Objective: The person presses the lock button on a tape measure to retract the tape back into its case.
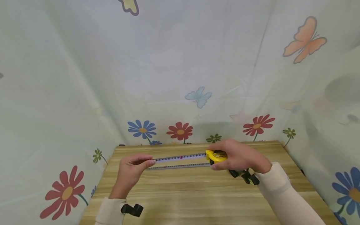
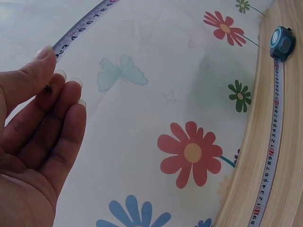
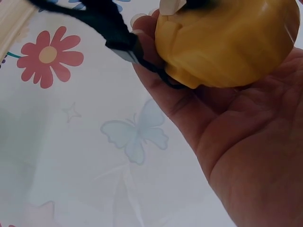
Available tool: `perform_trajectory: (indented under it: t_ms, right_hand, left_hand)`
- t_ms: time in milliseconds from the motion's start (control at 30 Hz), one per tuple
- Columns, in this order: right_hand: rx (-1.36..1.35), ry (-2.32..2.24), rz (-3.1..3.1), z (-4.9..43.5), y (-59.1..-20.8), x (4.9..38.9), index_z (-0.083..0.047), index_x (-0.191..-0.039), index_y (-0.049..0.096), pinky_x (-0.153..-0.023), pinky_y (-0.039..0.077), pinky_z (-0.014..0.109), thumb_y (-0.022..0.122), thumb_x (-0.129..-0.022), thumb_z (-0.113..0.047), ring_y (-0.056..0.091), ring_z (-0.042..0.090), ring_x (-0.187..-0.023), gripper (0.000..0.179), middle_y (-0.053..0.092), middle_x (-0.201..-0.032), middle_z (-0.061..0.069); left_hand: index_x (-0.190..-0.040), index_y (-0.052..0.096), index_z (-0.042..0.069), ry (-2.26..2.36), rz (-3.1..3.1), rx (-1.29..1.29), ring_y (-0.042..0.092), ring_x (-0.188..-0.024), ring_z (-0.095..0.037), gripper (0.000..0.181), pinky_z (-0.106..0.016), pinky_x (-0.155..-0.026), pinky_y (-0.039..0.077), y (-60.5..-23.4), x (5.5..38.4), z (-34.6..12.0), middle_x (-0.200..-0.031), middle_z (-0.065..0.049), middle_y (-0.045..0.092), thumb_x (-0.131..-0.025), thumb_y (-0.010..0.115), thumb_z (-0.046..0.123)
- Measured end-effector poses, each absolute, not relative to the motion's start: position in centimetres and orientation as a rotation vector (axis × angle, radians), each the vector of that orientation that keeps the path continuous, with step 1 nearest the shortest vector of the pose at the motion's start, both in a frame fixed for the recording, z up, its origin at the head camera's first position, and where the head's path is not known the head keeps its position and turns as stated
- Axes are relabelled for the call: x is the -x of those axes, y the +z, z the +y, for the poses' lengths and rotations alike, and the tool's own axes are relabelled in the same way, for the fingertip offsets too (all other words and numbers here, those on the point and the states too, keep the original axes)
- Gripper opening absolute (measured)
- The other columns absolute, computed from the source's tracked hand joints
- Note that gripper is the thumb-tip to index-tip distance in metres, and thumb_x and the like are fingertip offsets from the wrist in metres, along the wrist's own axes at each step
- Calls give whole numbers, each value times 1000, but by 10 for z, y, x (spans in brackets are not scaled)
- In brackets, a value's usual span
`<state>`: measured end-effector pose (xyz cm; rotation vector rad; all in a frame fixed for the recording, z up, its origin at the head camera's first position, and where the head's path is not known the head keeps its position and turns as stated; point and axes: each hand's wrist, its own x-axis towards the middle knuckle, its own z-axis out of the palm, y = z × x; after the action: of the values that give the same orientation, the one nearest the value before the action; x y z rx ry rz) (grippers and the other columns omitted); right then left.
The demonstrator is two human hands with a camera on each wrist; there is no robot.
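My right hand (image 1: 239,156) grips a yellow tape measure (image 1: 216,157) by its case, fingers on the far side and thumb on the near side. From the case a blade (image 1: 180,157) runs out to the left, and my left hand (image 1: 132,172) pinches its end between thumb and fingers. Below it in the head view lies another extended blade (image 1: 180,166), belonging to a teal and black tape measure (image 2: 282,43) on the table. That teal case is hidden behind my right hand and the yellow case in the head view. A dark strap (image 3: 118,40) hangs at the yellow case.
The wooden table (image 1: 191,193) is enclosed at the back and sides by a pale cloth (image 1: 168,62) printed with flowers and butterflies. Black bands sit around both wrists.
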<state>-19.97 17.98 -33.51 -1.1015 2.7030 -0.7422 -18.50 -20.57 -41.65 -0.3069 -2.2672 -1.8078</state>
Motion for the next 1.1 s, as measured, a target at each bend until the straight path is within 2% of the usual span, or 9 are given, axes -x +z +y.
perform_trajectory:
  t_ms: [400,500,700,933,1100]
  right_hand:
    - [1097,-736,2717,178,-334,199,-8,-135,68,-69,49,23,81,-90,-41,55,9,-83,57,67,-102,-5]
    - [1095,-737,2723,176,-334,199,-9,-134,69,-70,49,23,81,-90,-39,55,10,-83,55,67,-101,-6]
    - [1104,-749,2699,172,-336,198,-9,-134,69,-69,51,23,83,-89,-36,56,9,-81,54,67,-101,-8]
    - [1091,-747,2699,168,-334,200,-12,-134,69,-68,51,23,82,-89,-37,57,10,-81,53,65,-97,-9]
    - [1096,-751,2701,167,-333,198,-11,-133,69,-68,50,23,83,-89,-34,56,10,-80,51,65,-95,-9]
  left_hand:
    - [-110,80,0,-1850,-2264,310,78,-95,-5,26,-24,-83,63,-416,185,-203,-97,16,81,-88,84,13]
    - [-109,81,1,-1831,-2263,316,78,-93,-5,26,-23,-82,63,-415,184,-202,-97,16,81,-88,84,15]
    - [-107,80,-3,-1811,-2248,337,77,-89,-3,22,-23,-77,64,-416,181,-200,-93,18,80,-88,83,7]
    - [-107,80,-3,-1796,-2232,326,76,-86,-2,22,-22,-75,63,-413,180,-199,-92,20,79,-88,83,8]
    - [-107,79,-6,-1811,-2227,358,76,-85,-2,21,-23,-75,64,-411,179,-200,-93,14,81,-88,82,4]
